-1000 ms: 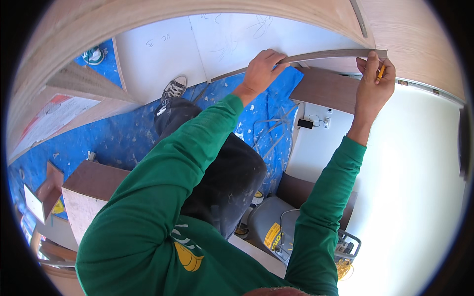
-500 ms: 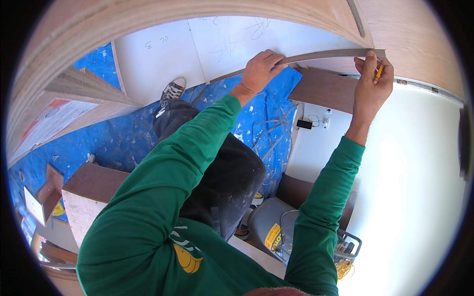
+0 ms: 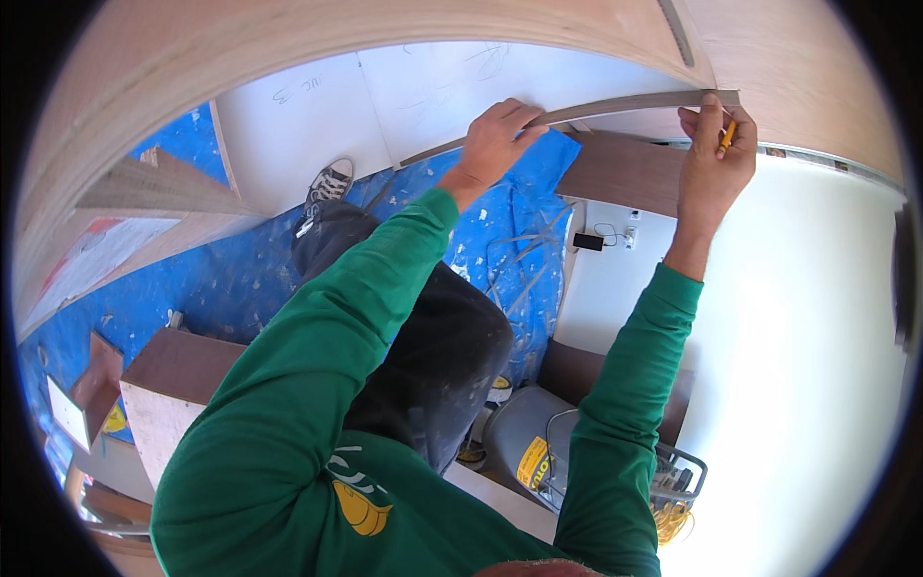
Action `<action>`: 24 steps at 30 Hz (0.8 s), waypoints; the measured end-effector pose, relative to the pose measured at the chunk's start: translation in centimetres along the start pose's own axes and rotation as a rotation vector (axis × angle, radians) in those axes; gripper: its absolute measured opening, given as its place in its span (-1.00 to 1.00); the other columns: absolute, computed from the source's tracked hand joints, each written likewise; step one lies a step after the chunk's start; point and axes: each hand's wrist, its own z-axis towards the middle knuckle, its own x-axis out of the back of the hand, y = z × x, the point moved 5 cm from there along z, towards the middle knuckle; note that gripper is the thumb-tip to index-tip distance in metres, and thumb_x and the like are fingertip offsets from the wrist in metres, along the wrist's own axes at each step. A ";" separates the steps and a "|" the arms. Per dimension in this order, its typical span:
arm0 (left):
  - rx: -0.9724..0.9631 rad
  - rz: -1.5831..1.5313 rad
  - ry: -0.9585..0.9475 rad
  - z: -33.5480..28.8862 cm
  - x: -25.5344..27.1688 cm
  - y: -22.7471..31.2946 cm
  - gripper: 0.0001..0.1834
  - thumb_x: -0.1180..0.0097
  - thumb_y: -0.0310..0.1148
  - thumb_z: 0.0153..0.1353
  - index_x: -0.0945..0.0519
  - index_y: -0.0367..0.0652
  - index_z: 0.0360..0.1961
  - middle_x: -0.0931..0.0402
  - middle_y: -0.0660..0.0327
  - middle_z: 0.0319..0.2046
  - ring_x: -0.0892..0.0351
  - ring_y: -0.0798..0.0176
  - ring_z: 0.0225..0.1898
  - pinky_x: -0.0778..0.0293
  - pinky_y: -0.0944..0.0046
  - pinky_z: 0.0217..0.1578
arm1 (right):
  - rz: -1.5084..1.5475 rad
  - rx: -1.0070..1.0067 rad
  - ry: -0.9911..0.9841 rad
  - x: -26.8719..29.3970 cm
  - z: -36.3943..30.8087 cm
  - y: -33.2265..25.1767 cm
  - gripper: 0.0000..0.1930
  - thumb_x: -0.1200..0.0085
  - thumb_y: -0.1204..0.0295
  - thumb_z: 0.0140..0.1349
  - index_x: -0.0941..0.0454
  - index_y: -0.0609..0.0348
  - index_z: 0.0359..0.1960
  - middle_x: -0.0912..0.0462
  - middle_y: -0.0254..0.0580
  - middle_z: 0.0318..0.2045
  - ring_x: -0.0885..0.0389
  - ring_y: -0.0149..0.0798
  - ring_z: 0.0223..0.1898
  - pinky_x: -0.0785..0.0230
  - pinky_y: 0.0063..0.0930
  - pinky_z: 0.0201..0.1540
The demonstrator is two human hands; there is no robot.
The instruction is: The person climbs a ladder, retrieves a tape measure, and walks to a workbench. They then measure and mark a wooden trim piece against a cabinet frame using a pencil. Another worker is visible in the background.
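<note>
A long, thin brown wood-grain strip (image 3: pixel 625 104) runs in a slight arc below the edge of a pale wood panel. My left hand (image 3: pixel 490 146) is closed around the strip near its middle, with the thumb pointing right. At the strip's right end, my right hand (image 3: pixel 716 168) presses it with the thumb; the fingers behind are partly hidden. A short yellow-orange, pencil-like stick (image 3: pixel 727 140) is tucked between the fingers of that same hand. Beyond the strip, the pale wood panel (image 3: pixel 760 58) meets a corner.
Blue sheeting (image 3: pixel 240 279) covers the floor, with my shoe (image 3: pixel 333 178) on it. White boards (image 3: pixel 298 115) lie ahead. A phone (image 3: pixel 588 241) hangs by a cable near a wall socket. A grey bucket (image 3: pixel 510 428) stands near my legs; a brown-topped box (image 3: pixel 183 361) is at left.
The whole view has shifted slightly. Both hands keep their places on the strip, and the yellow-orange stick stays in my right hand.
</note>
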 end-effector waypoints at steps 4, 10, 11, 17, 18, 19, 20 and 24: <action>0.001 -0.005 0.001 0.0 -0.2 -0.1 -0.71 -0.44 -0.20 0.30 -0.77 -0.12 -0.05 -0.70 0.16 -0.21 -0.71 -0.04 -0.16 -0.67 0.00 -0.14 | 0.019 0.005 0.001 -0.1 0.1 -0.4 -0.66 -0.28 0.30 0.54 -0.53 0.41 -0.02 -0.68 -0.10 -0.27 -0.86 -0.26 -0.20 -0.80 -0.37 -0.08; 0.036 -0.020 -0.019 0.2 -0.1 -0.2 -0.69 -0.48 -0.22 0.30 -0.81 -0.18 -0.04 -0.75 0.09 -0.17 -0.77 -0.04 -0.20 -0.71 0.07 -0.16 | 0.061 -0.040 -0.029 0.2 0.4 -0.2 -0.68 -0.28 0.31 0.53 -0.54 0.39 -0.07 -0.66 -0.12 -0.27 -0.86 -0.25 -0.23 -0.78 -0.41 -0.11; 0.038 -0.019 -0.014 0.2 -0.1 -0.1 -0.69 -0.48 -0.23 0.30 -0.81 -0.18 -0.04 -0.76 0.09 -0.16 -0.78 -0.04 -0.20 -0.71 0.08 -0.16 | 0.066 -0.046 -0.030 0.1 0.5 -0.3 -0.68 -0.29 0.31 0.53 -0.54 0.39 -0.08 -0.66 -0.12 -0.27 -0.86 -0.25 -0.23 -0.78 -0.41 -0.12; 0.032 -0.042 -0.011 0.1 -0.1 -0.2 -0.70 -0.48 -0.24 0.30 -0.81 -0.19 -0.06 -0.75 0.09 -0.17 -0.79 -0.03 -0.22 -0.73 0.09 -0.19 | 0.034 -0.061 -0.034 0.3 0.3 -0.7 -0.68 -0.30 0.30 0.53 -0.55 0.38 -0.08 -0.66 -0.11 -0.27 -0.86 -0.24 -0.23 -0.77 -0.39 -0.12; 0.022 -0.048 -0.008 0.1 -0.1 -0.3 -0.70 -0.48 -0.24 0.30 -0.80 -0.19 -0.06 -0.75 0.09 -0.17 -0.79 -0.03 -0.22 -0.73 0.10 -0.20 | 0.037 -0.058 -0.034 0.2 0.3 -0.7 -0.68 -0.29 0.31 0.53 -0.55 0.38 -0.07 -0.66 -0.11 -0.27 -0.86 -0.25 -0.23 -0.78 -0.39 -0.12; 0.019 -0.054 -0.008 0.1 -0.1 -0.3 -0.70 -0.48 -0.24 0.30 -0.80 -0.19 -0.06 -0.75 0.09 -0.17 -0.78 -0.03 -0.22 -0.73 0.09 -0.20 | 0.038 -0.059 -0.031 0.2 0.3 -0.7 -0.69 -0.29 0.31 0.53 -0.55 0.39 -0.07 -0.66 -0.11 -0.27 -0.86 -0.25 -0.23 -0.78 -0.38 -0.11; 0.016 -0.060 -0.009 0.1 -0.1 -0.3 -0.70 -0.48 -0.24 0.30 -0.80 -0.19 -0.06 -0.75 0.09 -0.17 -0.78 -0.03 -0.23 -0.72 0.09 -0.20 | 0.039 -0.059 -0.028 0.2 0.3 -0.7 -0.69 -0.29 0.31 0.53 -0.55 0.39 -0.07 -0.66 -0.11 -0.27 -0.86 -0.25 -0.23 -0.78 -0.38 -0.11; 0.037 -0.066 -0.028 0.0 0.0 -0.2 -0.72 -0.44 -0.23 0.31 -0.77 -0.16 -0.07 -0.72 0.12 -0.18 -0.73 -0.06 -0.16 -0.69 0.01 -0.12 | 0.063 -0.035 -0.025 0.0 0.2 -0.8 -0.71 -0.27 0.33 0.54 -0.55 0.39 -0.06 -0.65 -0.12 -0.28 -0.86 -0.25 -0.23 -0.79 -0.36 -0.11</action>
